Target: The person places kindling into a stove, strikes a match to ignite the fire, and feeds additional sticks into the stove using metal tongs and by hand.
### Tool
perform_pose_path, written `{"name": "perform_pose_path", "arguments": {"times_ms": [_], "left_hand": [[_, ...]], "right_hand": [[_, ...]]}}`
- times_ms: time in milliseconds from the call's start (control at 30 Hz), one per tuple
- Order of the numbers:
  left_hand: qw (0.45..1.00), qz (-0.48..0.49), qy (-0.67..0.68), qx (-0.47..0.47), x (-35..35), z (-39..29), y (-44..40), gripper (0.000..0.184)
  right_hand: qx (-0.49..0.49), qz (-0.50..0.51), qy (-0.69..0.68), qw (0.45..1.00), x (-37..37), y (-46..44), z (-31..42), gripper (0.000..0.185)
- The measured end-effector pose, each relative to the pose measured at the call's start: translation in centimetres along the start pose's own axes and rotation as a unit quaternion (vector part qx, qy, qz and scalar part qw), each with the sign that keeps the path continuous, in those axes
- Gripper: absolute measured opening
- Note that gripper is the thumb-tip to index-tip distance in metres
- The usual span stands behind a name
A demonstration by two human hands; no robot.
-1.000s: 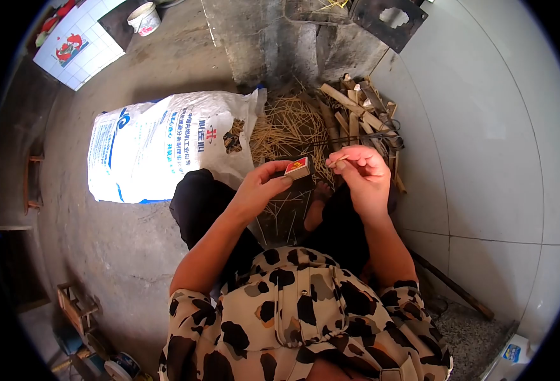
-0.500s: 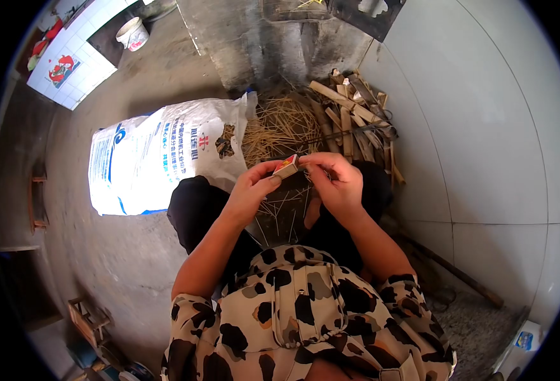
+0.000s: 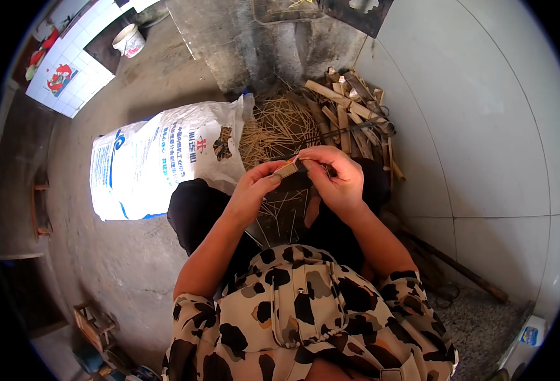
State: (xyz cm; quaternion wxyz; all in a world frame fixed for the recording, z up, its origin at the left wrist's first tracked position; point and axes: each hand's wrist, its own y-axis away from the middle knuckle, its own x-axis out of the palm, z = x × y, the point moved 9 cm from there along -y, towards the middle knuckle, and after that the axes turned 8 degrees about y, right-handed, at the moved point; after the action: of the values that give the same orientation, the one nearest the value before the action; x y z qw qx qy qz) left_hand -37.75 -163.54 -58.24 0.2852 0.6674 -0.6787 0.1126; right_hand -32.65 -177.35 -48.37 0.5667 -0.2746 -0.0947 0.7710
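Between the thumb and fingers of my left hand (image 3: 258,190) is a small matchbox (image 3: 286,169), tilted over my knees. My right hand (image 3: 336,179) is closed in a pinch at the right end of the box. A thin, small piece shows at those fingertips, too small to name surely. Below the hands, several loose thin sticks (image 3: 286,208) lie on the dark floor between my legs. Beyond the hands spreads a heap of dry straw-like sticks (image 3: 280,124).
A large white printed sack (image 3: 159,159) lies to the left of the straw. Split firewood (image 3: 350,114) is piled at the right, near the tiled wall (image 3: 477,127). A white bucket (image 3: 129,41) stands far left. Low wooden stools (image 3: 93,324) are at lower left.
The matchbox has turned slightly, so its coloured top shows less. My right fingertips have risen a little at its end. The view has shifted slightly.
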Motion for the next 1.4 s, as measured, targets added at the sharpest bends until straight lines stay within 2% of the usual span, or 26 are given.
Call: {"name": "perform_pose_path", "arguments": {"times_ms": [100, 200, 300, 467, 500, 600, 667, 733, 867, 1033, 1133, 1167, 1267, 1300, 1400], "left_hand": [[1.0, 0.004, 0.008, 0.001, -0.1, 0.1, 0.0, 0.042], [1.0, -0.002, 0.015, 0.001, -0.3, 0.1, 0.1, 0.042], [1.0, -0.014, 0.013, 0.001, -0.4, 0.0, 0.1, 0.041], [1.0, -0.025, 0.014, -0.007, -1.2, 0.1, -0.1, 0.043], [1.0, -0.018, 0.01, -0.012, -1.0, -0.2, -0.1, 0.046], [0.999, -0.028, -0.018, -0.017, -1.4, -0.4, 0.1, 0.049], [0.998, -0.042, -0.031, -0.02, -2.3, -0.6, 0.2, 0.049], [0.997, -0.048, -0.04, -0.034, -3.3, -0.8, 0.8, 0.048], [0.998, -0.054, -0.019, -0.004, -4.6, -0.9, 0.6, 0.044], [0.998, -0.045, 0.042, 0.007, -3.7, -0.4, -0.3, 0.041], [0.999, -0.03, 0.021, 0.017, -3.3, -0.4, -0.7, 0.048], [0.998, -0.037, 0.043, 0.019, -3.2, -0.7, -0.7, 0.039], [0.997, -0.052, 0.045, 0.02, -3.8, -0.5, -0.9, 0.039], [0.997, -0.057, 0.045, 0.016, -3.9, -0.6, -0.8, 0.039], [0.996, -0.072, 0.042, 0.008, -3.7, -0.9, -0.4, 0.039]], "right_hand": [[-0.085, -0.029, 0.046, 0.995, -0.3, -0.4, 1.4, 0.018], [-0.062, -0.027, 0.062, 0.996, -0.5, -0.4, 1.3, 0.018], [-0.049, 0.025, 0.084, 0.995, 0.3, -0.7, 0.9, 0.019], [-0.132, -0.05, 0.089, 0.986, -1.6, -1.8, 3.7, 0.017], [-0.137, -0.005, 0.121, 0.983, -0.7, -2.1, 3.6, 0.013], [-0.03, 0.035, 0.143, 0.989, 1.3, -2.1, -3.8, 0.012], [0.038, -0.025, 0.051, 0.998, -0.7, -2.8, -7.4, 0.011], [0.106, -0.032, 0.008, 0.994, -1.7, -2.8, -9.3, 0.01], [0.133, -0.05, -0.205, 0.969, -1.9, -3.1, -9.1, 0.014], [0.185, 0.007, -0.258, 0.948, 1.5, -2.6, -5.7, 0.012], [0.168, 0.024, -0.175, 0.97, 3.1, -2.4, -4.1, 0.013], [0.132, 0.033, -0.149, 0.979, 3.6, -2.2, -3.9, 0.013], [0.058, 0.05, 0.012, 0.997, 3.5, -2.6, -2.5, 0.012], [-0.022, 0.016, 0.096, 0.995, 2.6, -3.2, 0.1, 0.014], [-0.164, 0.027, 0.169, 0.972, 3.5, -3.6, 2.9, 0.014]]}}
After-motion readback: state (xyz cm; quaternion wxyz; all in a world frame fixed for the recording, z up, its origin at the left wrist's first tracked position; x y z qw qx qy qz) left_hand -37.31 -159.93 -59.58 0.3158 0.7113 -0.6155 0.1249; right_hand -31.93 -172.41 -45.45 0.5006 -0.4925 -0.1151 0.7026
